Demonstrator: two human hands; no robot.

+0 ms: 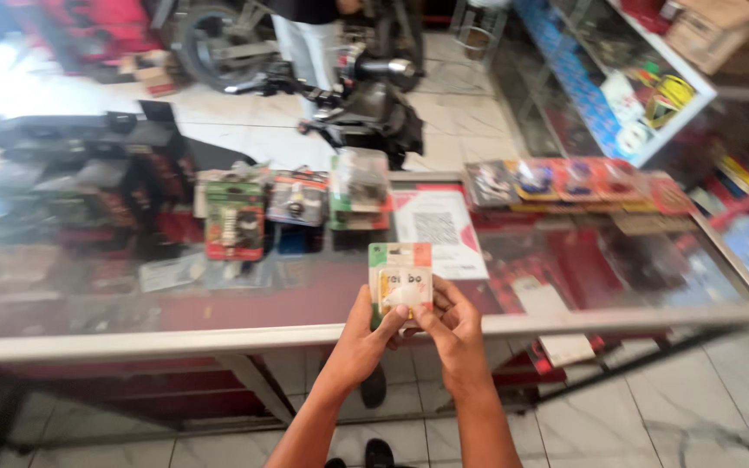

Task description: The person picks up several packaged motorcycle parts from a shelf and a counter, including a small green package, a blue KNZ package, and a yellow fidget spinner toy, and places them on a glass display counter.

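Two bare hands are raised together over the near edge of a long glass-topped display counter [565,322], and between them a small flat blister pack with a green, white and orange header card and a yellow body [400,276] is held upright, its printed face turned toward the camera, apparently so that it can be looked at. The left hand [366,338] is closed on the pack's lower left edge, thumb laid across the front; the right hand [452,334] is closed on the lower right corner, thumb against the clear bubble. The grip is narrow on both sides, a fingertip pinch, so most of the card is left uncovered.

On the far half of the counter, other carded packets are laid flat in a loose row: a green and red pack [234,218] to the left, a clear bagged one [359,184] nearer the middle, and a white printed sheet [439,230] just behind the held pack. Red-backed packs [578,180] are lined up at the far right. Beyond the counter, a dark motorcycle [366,104] is parked on the tiled floor, with a person standing behind it.
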